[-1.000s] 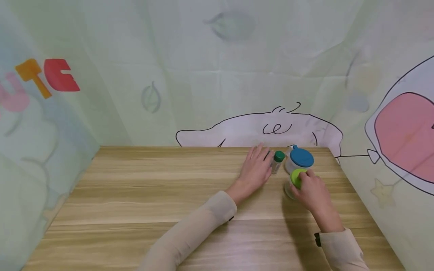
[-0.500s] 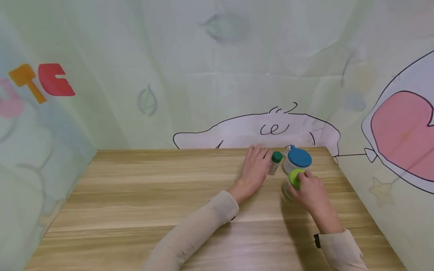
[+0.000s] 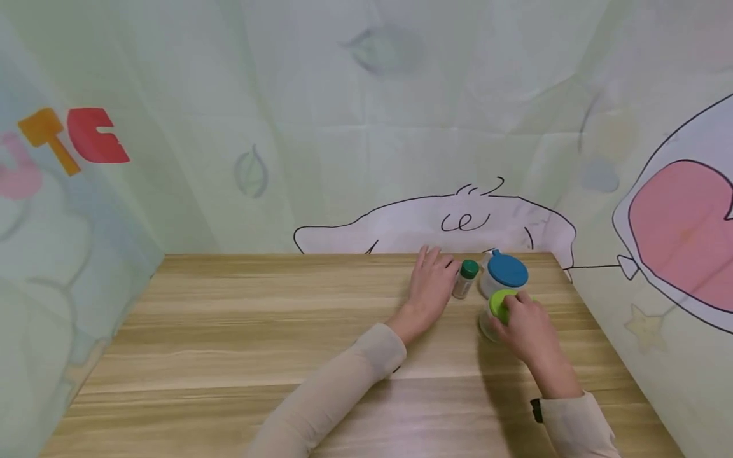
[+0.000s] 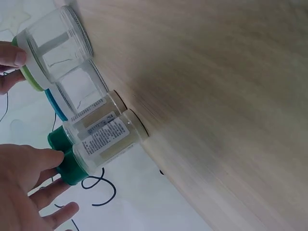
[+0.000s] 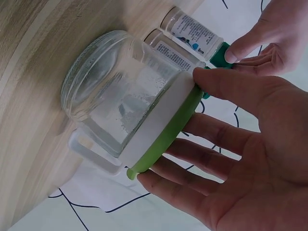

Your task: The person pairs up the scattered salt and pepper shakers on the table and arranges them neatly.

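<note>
Four containers stand together at the table's far right. A glass jar with a lime green lid (image 3: 500, 304) (image 5: 125, 96) is nearest, and my right hand (image 3: 523, 321) (image 5: 240, 159) grips its lid with thumb and fingers around the rim. Behind it is a glass jar with a blue lid (image 3: 506, 270) (image 4: 79, 91). Two small bottles with dark green caps (image 3: 465, 278) (image 4: 103, 144) (image 5: 192, 31) stand left of the jars. My left hand (image 3: 432, 283) (image 4: 29, 183) pinches the cap of the nearer small bottle. In the head view that hand hides one small bottle.
The wooden table (image 3: 229, 331) is enclosed by a pale green printed cloth backdrop (image 3: 366, 127) on the left, back and right. The containers stand close to the back edge and the right corner.
Both hands stay at the containers. The left hand's fingers have drawn in slightly toward the small bottle; the right hand keeps its hold on the lime lid.
</note>
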A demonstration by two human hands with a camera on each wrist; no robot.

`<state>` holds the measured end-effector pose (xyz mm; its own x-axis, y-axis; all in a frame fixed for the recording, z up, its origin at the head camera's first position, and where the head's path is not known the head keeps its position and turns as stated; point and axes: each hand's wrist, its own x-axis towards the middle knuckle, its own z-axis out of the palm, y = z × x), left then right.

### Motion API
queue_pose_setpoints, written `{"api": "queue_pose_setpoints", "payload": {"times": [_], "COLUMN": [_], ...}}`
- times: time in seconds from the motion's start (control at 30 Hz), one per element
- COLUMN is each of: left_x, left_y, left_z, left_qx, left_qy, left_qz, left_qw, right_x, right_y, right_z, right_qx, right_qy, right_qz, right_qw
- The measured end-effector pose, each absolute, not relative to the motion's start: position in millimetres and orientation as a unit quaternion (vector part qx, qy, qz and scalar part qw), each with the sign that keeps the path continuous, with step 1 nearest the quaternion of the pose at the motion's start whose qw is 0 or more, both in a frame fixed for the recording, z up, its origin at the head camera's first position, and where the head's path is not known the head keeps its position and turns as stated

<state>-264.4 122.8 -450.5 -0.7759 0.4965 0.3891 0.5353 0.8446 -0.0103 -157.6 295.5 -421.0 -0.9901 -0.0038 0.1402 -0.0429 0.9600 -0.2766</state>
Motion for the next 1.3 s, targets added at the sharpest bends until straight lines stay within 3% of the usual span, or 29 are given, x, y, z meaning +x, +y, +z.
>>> {"api": "queue_pose_setpoints", "payload": {"times": [0.67,1.3], "left_x": [-271,-274], "left_y": [126,118], "left_z": [-440,-443], "left_qx": [-0.257,-0.271], "left_qy": [-0.947,-0.944], "left_qz": [-0.088,-0.127], "left_qw": [0.171,0.138], "right_x": [-160,-160], "right_y": [297,294], "right_z": [-423,-423], "right_qx": [0.013,0.000], "right_qy": [-0.987,-0.989], "right_qz": [0.133,0.135], "right_qw": [0.090,0.066]}}
